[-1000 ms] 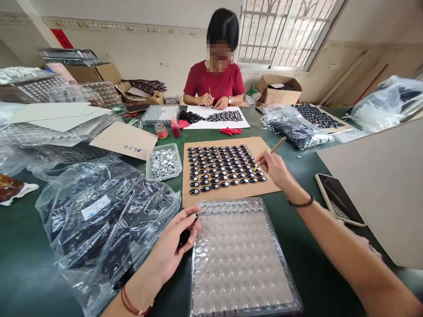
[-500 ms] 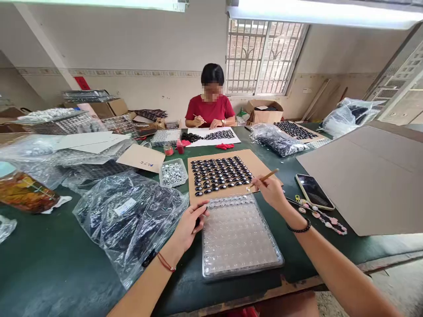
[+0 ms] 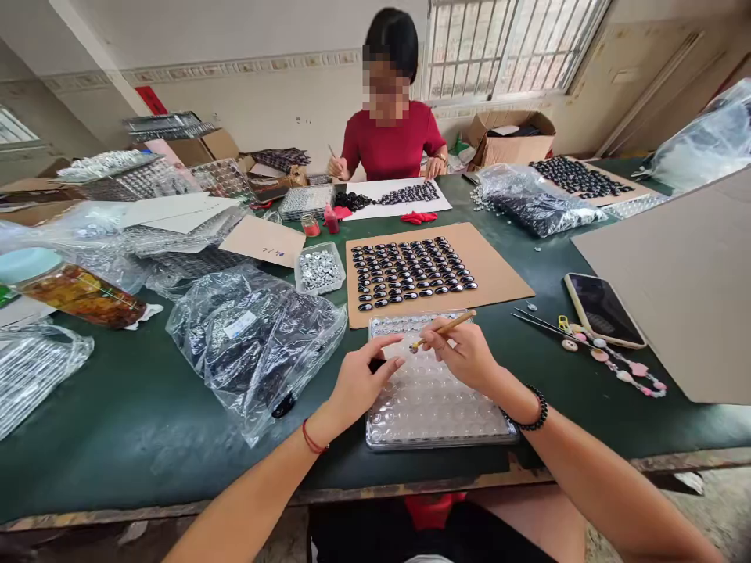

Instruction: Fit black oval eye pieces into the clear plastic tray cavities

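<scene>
My left hand pinches a small black piece, right hand grips a thin wooden stick over the clear plastic bubble tray; tray looks unfilled, brown cardboard sheet full.

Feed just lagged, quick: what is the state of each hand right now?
Left hand: closed on a small black piece.
Right hand: closed on a wooden stick, above the clear tray.

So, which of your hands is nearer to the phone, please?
Right. The right hand, holding a stick, is left of the phone; the left hand, pinching a black piece, is farther left.
</scene>
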`<state>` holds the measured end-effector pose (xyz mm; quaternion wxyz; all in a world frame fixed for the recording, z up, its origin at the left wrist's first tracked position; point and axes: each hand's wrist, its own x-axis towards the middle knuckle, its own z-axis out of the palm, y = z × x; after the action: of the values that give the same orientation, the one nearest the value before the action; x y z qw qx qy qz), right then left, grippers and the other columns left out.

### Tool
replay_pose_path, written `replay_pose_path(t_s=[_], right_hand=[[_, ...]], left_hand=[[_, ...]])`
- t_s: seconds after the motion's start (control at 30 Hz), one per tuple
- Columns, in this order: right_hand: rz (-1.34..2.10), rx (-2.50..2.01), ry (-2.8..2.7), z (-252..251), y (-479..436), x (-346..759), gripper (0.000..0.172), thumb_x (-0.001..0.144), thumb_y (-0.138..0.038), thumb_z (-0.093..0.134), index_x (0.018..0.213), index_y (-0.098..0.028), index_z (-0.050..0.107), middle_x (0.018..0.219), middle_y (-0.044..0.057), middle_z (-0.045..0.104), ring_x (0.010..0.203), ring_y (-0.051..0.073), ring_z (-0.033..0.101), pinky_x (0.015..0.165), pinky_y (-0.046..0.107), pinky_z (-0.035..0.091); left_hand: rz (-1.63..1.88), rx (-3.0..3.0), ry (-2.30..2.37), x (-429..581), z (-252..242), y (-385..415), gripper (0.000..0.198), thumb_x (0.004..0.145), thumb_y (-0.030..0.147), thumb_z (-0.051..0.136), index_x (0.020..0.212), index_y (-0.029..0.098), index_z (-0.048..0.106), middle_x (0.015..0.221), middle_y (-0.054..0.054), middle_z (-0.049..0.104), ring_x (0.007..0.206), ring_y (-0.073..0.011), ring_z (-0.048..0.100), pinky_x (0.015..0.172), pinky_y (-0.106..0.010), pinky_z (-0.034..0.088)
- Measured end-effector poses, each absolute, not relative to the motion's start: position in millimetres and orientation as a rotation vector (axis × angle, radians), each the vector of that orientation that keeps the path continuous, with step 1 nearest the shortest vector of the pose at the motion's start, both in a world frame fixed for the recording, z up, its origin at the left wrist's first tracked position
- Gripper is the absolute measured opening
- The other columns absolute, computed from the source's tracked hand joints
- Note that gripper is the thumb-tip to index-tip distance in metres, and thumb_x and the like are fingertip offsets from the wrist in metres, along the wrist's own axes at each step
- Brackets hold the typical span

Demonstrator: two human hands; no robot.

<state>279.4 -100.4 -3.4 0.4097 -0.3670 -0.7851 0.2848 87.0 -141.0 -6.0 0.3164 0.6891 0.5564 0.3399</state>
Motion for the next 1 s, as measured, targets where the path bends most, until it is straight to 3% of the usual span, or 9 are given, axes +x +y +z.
replay_pose_path(t_s=[0.13, 0.27, 0.7, 1.0], right_hand=[[0.627, -0.796, -2.086, -1.7, -106.1, 275.5, 0.025, 0.088, -0.028, 0.045, 0.07, -0.016, 0.058, 0.066, 0.002, 0.062, 0.055, 0.009, 0.053, 0.054, 0.02, 0.039], [0.522, -0.715, -2.175, -3.7, -110.3, 273.0, 0.019, 0.087, -0.024, 0.046, 0.077, -0.016, 0.06, 0.064, 0.001, 0.062, 0.055, 0.01, 0.053, 0.053, 0.021, 0.037], [0.272, -0.679, -2.271, -5.7, -112.9, 274.3, 0.018, 0.087, -0.026, 0.046, 0.08, -0.016, 0.059, 0.063, 0.001, 0.061, 0.053, 0.01, 0.05, 0.054, 0.023, 0.035], [0.333, -0.684, -2.202, -5.3, -111.7, 275.5, 0.013, 0.086, -0.023, 0.048, 0.083, -0.017, 0.059, 0.066, 0.001, 0.062, 0.057, 0.011, 0.053, 0.056, 0.023, 0.038]], left_hand=[[0.781, 2.094, 1.439, 88.0, -9.9, -142.5, 0.039, 0.086, 0.035, 0.045, 0.122, 0.021, 0.051, 0.077, -0.001, 0.067, 0.062, -0.0129, 0.058, 0.062, -0.023, 0.042], [0.723, 2.235, 1.341, 88.5, -13.0, -142.1, 0.028, 0.088, 0.029, 0.042, 0.106, 0.021, 0.062, 0.092, -0.004, 0.07, 0.078, -0.0157, 0.063, 0.069, -0.025, 0.044], [0.839, 2.247, 1.412, 83.6, -14.9, -135.8, 0.018, 0.086, 0.028, 0.047, 0.09, 0.021, 0.063, 0.084, 0.0, 0.07, 0.074, -0.0133, 0.063, 0.066, -0.022, 0.044], [0.737, 2.001, 1.501, 84.5, -3.7, -135.4, 0.027, 0.088, 0.036, 0.039, 0.077, 0.018, 0.057, 0.067, 0.002, 0.059, 0.06, -0.0114, 0.051, 0.058, -0.022, 0.036]])
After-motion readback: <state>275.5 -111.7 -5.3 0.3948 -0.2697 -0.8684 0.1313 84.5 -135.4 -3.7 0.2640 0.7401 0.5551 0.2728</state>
